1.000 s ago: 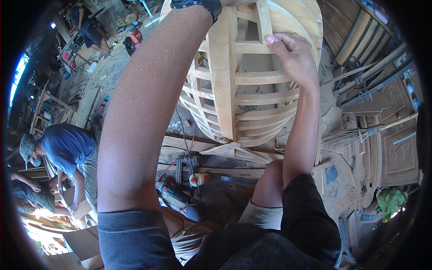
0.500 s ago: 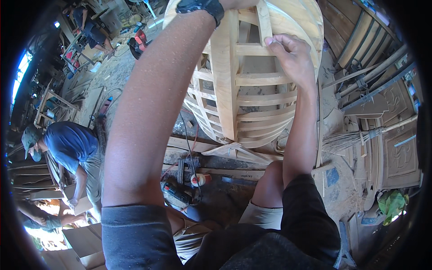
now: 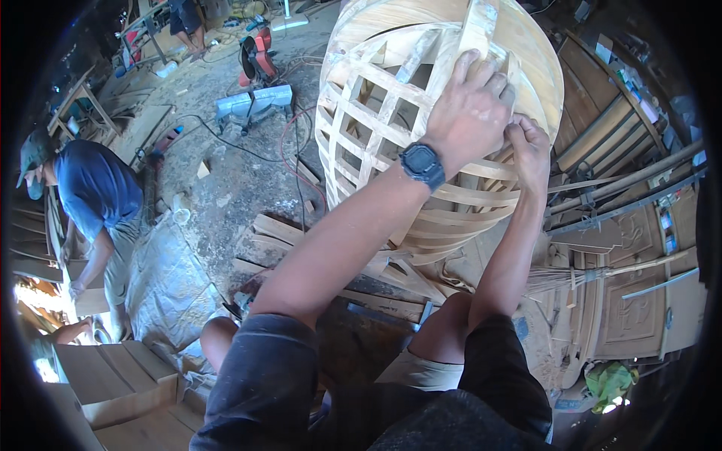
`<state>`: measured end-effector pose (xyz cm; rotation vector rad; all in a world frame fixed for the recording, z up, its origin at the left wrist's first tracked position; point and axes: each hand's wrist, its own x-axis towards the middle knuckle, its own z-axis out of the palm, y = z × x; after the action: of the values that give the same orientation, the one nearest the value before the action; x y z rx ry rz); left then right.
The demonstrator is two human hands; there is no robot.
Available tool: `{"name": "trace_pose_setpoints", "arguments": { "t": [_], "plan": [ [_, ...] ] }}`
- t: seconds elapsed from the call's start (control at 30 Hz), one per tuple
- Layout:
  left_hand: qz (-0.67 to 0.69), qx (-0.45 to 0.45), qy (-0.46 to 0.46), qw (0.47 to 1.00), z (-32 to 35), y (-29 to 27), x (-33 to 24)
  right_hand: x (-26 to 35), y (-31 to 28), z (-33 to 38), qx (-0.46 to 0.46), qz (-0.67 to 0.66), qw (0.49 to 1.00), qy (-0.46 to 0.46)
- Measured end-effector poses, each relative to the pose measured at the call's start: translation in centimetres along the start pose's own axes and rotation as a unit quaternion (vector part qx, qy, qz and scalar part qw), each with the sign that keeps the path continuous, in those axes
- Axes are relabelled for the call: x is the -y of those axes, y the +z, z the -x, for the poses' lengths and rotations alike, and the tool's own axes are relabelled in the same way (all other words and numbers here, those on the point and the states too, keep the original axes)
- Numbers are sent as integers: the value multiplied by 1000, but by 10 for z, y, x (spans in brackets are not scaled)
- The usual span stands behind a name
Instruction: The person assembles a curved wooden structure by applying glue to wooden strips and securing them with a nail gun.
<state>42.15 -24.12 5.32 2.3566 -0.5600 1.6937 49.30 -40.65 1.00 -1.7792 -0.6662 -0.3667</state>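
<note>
In the head view, I see a ribbed wooden frame (image 3: 474,198), a straw broom (image 3: 564,278) to its right. The left hand (image 3: 475,109) lies bent-fingered across its upper part; the right hand (image 3: 531,146) curls at its right side. What either grips, I can't tell.

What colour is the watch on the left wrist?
The watch looks black, and it shows best in the head view.
</note>
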Motion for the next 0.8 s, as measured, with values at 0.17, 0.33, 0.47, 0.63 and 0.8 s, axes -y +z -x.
{"name": "trace_pose_setpoints", "arguments": {
  "t": [0.17,0.33,0.47,0.63,0.8],
  "plan": [
    [-105,102,3,989,8,-3,-2,9,-2,3,40,-39,997,50],
    [-87,100,7,991,4,-2,-4,9,-7,2,47,-37,998,13],
    [-114,52,9,992,6,4,-1,7,-4,-1,44,-36,998,13],
    [-71,98,2,993,6,4,-3,8,-4,2,38,-59,997,30],
    [-48,41,-12,998,3,4,-3,4,-6,-1,27,-6,1000,2]
  ]
}}
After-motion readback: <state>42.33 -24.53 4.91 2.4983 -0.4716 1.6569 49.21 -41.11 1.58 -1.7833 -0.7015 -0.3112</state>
